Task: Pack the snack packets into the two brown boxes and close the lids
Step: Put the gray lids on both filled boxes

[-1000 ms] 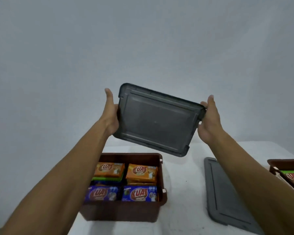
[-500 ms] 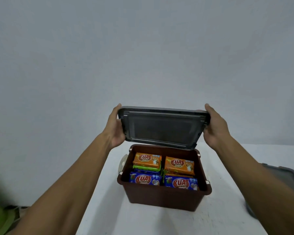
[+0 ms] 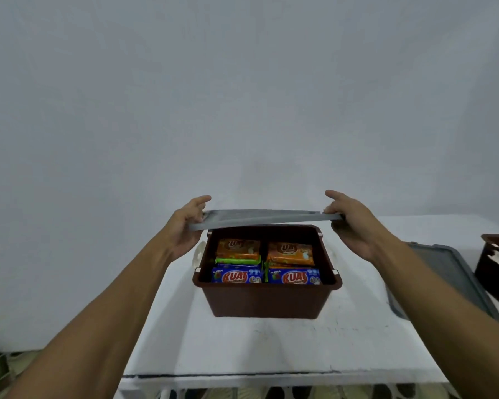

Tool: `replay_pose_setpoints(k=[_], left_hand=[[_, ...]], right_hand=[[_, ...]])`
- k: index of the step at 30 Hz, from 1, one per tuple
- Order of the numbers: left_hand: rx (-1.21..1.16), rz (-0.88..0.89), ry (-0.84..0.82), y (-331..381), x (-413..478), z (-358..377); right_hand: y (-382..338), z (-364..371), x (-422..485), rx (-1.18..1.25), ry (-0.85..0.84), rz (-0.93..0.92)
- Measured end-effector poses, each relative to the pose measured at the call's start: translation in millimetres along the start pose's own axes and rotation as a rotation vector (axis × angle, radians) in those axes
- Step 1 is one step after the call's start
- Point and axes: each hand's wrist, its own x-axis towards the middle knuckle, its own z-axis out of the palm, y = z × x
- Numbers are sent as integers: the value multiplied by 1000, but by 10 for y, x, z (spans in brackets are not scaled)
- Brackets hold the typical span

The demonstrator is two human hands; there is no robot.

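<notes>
A brown box (image 3: 267,299) stands in the middle of the white table, filled with orange, green and blue snack packets (image 3: 264,264). A grey lid (image 3: 265,216) hovers nearly flat just above the box's far rim. My left hand (image 3: 185,226) grips the lid's left end and my right hand (image 3: 355,223) grips its right end. The box's near half is uncovered. At the right edge, part of a second brown box (image 3: 491,266) shows, with a green packet in it.
A second grey lid (image 3: 447,277) lies flat on the table between the two boxes. The white table (image 3: 242,347) has its front edge near the bottom of the view. A plain wall stands behind. Patterned floor shows below the table.
The lid has tipped from facing me to nearly flat and dropped down over the box. Both hands came down with it. The view shifted so the box sits centred.
</notes>
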Motion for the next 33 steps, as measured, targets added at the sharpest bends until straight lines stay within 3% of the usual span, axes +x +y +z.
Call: replay_pose_setpoints(k=[4, 8, 14, 18, 22, 26, 33], left_hand=[[149, -90, -13, -224, -99, 15], [394, -34, -10, -391, -139, 37], [796, 95, -27, -583, -146, 98], [1130, 149, 69, -625, -82, 62], [1445, 103, -19, -693, -26, -2], [1553, 76, -68, -748, 29, -24], [1550, 59, -29, -775, 54, 10]], right_hand=[[367, 12, -53, -107, -24, 4], [580, 35, -121, -231, 12, -45], [1074, 37, -198, -728, 153, -228], [1050, 16, -91, -860, 148, -231], [960, 13, 89, -1125, 76, -233], [1015, 48, 131, -1336, -38, -128], [1015, 100, 90, -1441, -5, -87]])
